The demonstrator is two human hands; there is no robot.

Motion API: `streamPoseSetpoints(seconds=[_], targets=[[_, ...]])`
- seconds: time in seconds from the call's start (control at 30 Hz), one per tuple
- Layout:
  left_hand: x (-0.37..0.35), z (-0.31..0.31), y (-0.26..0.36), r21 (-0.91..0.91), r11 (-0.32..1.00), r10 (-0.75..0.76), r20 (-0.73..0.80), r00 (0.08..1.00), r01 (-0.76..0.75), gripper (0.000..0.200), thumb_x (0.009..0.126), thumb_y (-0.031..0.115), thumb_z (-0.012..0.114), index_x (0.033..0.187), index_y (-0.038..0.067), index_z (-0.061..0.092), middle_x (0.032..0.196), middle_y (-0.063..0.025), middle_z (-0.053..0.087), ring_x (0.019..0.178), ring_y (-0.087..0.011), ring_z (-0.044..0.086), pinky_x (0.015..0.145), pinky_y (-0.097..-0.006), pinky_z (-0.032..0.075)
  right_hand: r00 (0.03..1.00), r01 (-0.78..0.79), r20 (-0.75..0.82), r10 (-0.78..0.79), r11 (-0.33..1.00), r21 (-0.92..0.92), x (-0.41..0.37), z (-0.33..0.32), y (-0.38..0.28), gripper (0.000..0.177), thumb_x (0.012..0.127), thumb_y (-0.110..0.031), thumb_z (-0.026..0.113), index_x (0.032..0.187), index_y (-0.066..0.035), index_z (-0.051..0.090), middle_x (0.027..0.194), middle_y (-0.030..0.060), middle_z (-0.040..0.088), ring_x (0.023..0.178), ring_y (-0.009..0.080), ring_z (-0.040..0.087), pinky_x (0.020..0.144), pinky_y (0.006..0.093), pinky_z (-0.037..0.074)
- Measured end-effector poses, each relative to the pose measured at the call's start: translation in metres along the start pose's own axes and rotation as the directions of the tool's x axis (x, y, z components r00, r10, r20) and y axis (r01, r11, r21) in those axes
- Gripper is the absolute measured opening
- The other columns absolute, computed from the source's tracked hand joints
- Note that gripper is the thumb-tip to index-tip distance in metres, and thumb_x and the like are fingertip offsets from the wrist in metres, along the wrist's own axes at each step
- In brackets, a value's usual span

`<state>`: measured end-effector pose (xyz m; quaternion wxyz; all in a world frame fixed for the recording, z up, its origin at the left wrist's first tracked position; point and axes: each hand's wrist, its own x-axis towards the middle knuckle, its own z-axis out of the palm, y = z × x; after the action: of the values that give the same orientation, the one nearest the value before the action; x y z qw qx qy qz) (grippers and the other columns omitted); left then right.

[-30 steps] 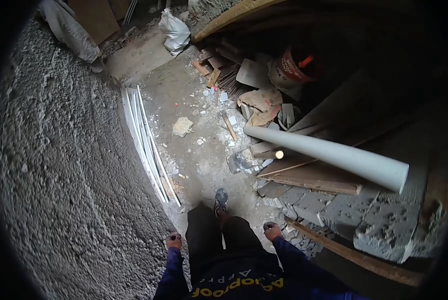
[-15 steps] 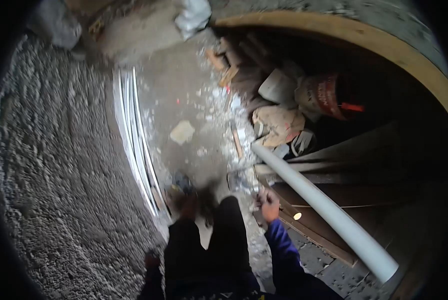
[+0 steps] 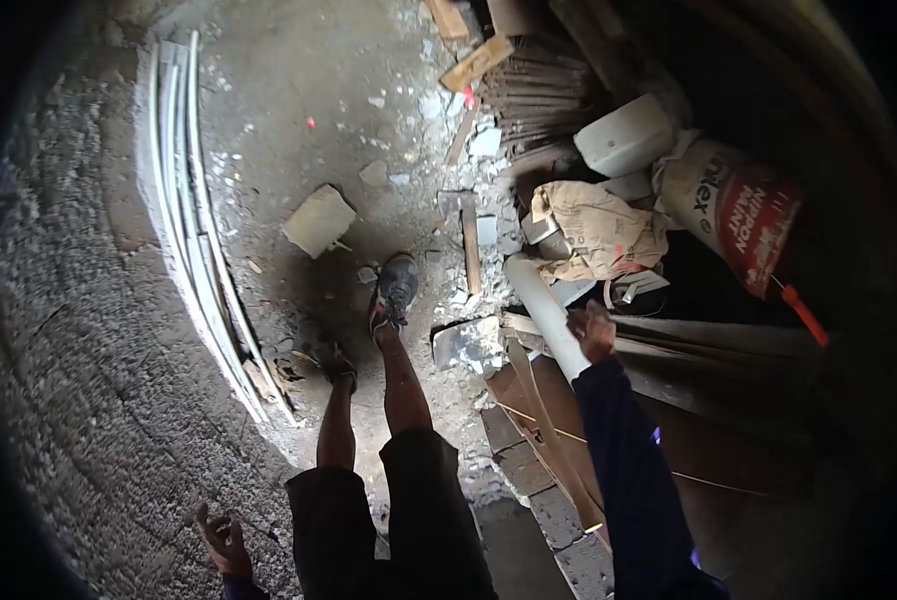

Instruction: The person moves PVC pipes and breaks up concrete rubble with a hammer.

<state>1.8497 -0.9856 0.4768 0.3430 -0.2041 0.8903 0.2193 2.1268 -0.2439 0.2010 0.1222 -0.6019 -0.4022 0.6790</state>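
My right hand (image 3: pixel 594 332) hovers at the right side of a pale grey pipe (image 3: pixel 540 308), its fingers loosely bent and a little apart, with nothing seen in them. The sleeve and forearm cross over the pipe and hide its lower length. Down at the lower left, my left hand (image 3: pixel 224 540) is raised in front of the rough wall (image 3: pixel 118 420), fingers spread and holding nothing. Just beyond the pipe's upper end lies a hammer (image 3: pixel 471 245) with a wooden handle. A crumpled brown paper bag (image 3: pixel 603 232) rests to the right of that end.
Long thin white pipes (image 3: pixel 193 210) lie along the wall. A flat pale block (image 3: pixel 319 221) sits on the floor ahead of my feet. At right are a paint bucket (image 3: pixel 733 212), a white container (image 3: pixel 623 135) and wooden strips (image 3: pixel 548 430). Broken rubble (image 3: pixel 483 145) litters the middle.
The view has shifted and sharpened. My right hand has moved from left of the pipe to its right side, arm stretched across it. My left hand has risen and shows spread fingers.
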Motion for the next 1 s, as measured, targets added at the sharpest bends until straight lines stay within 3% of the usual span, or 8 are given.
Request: streamPoseSetpoints(seconds=[0.17, 0.43, 0.47, 0.57, 0.6, 0.63, 0.77, 1.0], targets=[[0.003, 0.041, 0.036, 0.082, 0.996, -0.014, -0.036, 0.999, 0.017, 0.072, 0.088, 0.01, 0.062, 0.15, 0.01, 0.025, 0.117, -0.0135, 0.05, 0.086, -0.0198, 0.055, 0.074, -0.0305, 0.049, 0.918, -0.215, -0.3, 0.259, 0.961, 0.172, 0.096, -0.002, -0.037, 0.051, 0.091, -0.032, 0.064, 0.133, -0.011, 0.043, 0.134, 0.0189, 0.036, 0.118, 0.0356, 0.045, 0.095, 0.0527, 0.047], [0.03, 0.067, 0.183, 0.147, 0.989, 0.005, -0.013, 1.0, -0.003, 0.077, 0.087, 0.003, 0.059, 0.152, 0.017, 0.021, 0.123, -0.0122, 0.046, 0.089, -0.0171, 0.054, 0.065, -0.0275, 0.048, 0.956, -0.056, -0.229, 0.184, 0.878, 0.475, 0.185, 0.005, -0.035, 0.023, 0.088, -0.021, 0.068, 0.1, -0.003, 0.065, 0.086, 0.0094, 0.067, 0.079, 0.0236, 0.063, 0.077, 0.0359, 0.052], [0.033, 0.066, 0.193, 0.118, 0.993, 0.029, -0.017, 0.999, -0.027, 0.075, 0.087, 0.003, 0.06, 0.151, 0.018, 0.023, 0.124, -0.0111, 0.045, 0.089, -0.0169, 0.054, 0.065, -0.0276, 0.048, 0.948, 0.234, -0.182, -0.26, 0.96, -0.156, 0.181, 0.006, -0.031, 0.019, 0.086, -0.018, 0.069, 0.098, -0.003, 0.066, 0.085, 0.0094, 0.068, 0.077, 0.0241, 0.063, 0.074, 0.0371, 0.053], [0.037, 0.06, 0.212, 0.048, 0.994, 0.104, -0.016, 0.994, -0.103, 0.073, 0.087, 0.003, 0.06, 0.15, 0.017, 0.026, 0.124, -0.0089, 0.045, 0.09, -0.0166, 0.054, 0.066, -0.0273, 0.048, 0.729, 0.493, 0.461, -0.506, -0.08, -0.867, 0.12, 0.036, -0.078, 0.022, 0.083, -0.003, 0.061, 0.105, -0.004, 0.065, 0.084, 0.0099, 0.066, 0.071, 0.0251, 0.063, 0.063, 0.0388, 0.049], [0.039, 0.054, 0.214, 0.061, 0.99, 0.123, 0.023, 0.992, -0.124, 0.072, 0.087, 0.001, 0.06, 0.15, 0.017, 0.027, 0.124, -0.0094, 0.044, 0.09, -0.0169, 0.053, 0.066, -0.0266, 0.049, 0.91, 0.357, 0.04, -0.413, 0.73, -0.582, 0.11, 0.051, -0.081, 0.02, 0.085, -0.003, 0.06, 0.104, -0.005, 0.064, 0.082, 0.0093, 0.065, 0.068, 0.0244, 0.062, 0.061, 0.0388, 0.049], [0.041, 0.048, 0.217, 0.073, 0.986, 0.145, 0.059, 0.988, -0.149, 0.072, 0.087, -0.001, 0.059, 0.149, 0.016, 0.028, 0.124, -0.0098, 0.043, 0.091, -0.0172, 0.053, 0.065, -0.0258, 0.049, 0.99, 0.034, -0.141, -0.007, 0.982, 0.187, 0.104, 0.06, -0.078, 0.017, 0.086, -0.002, 0.059, 0.103, -0.007, 0.063, 0.08, 0.0088, 0.065, 0.065, 0.0237, 0.061, 0.06, 0.0387, 0.049], [0.051, 0.04, 0.255, -0.095, 0.968, 0.244, 0.152, 0.958, -0.232, 0.061, 0.084, -0.003, 0.065, 0.138, 0.014, 0.041, 0.124, -0.0112, 0.047, 0.101, -0.0218, 0.053, 0.079, -0.0345, 0.049, 0.951, 0.159, -0.26, -0.165, 0.986, -0.044, -0.043, 0.173, -0.157, 0.02, 0.091, -0.002, 0.053, 0.108, -0.005, 0.062, 0.088, 0.0088, 0.067, 0.069, 0.0161, 0.062, 0.06, 0.0308, 0.05], [0.022, 0.072, 0.448, -0.491, 0.648, 0.762, 0.419, 0.495, -0.583, 0.094, 0.076, 0.021, 0.079, 0.15, 0.007, 0.022, 0.146, -0.016, 0.031, 0.135, -0.0306, 0.035, 0.1, -0.0444, 0.042, 0.966, 0.242, -0.086, -0.244, 0.97, -0.036, -0.26, 0.313, -0.225, 0.031, 0.088, 0.009, 0.051, 0.112, -0.004, 0.064, 0.1, 0.0019, 0.066, 0.083, 0.0097, 0.06, 0.075, 0.0253, 0.05]])
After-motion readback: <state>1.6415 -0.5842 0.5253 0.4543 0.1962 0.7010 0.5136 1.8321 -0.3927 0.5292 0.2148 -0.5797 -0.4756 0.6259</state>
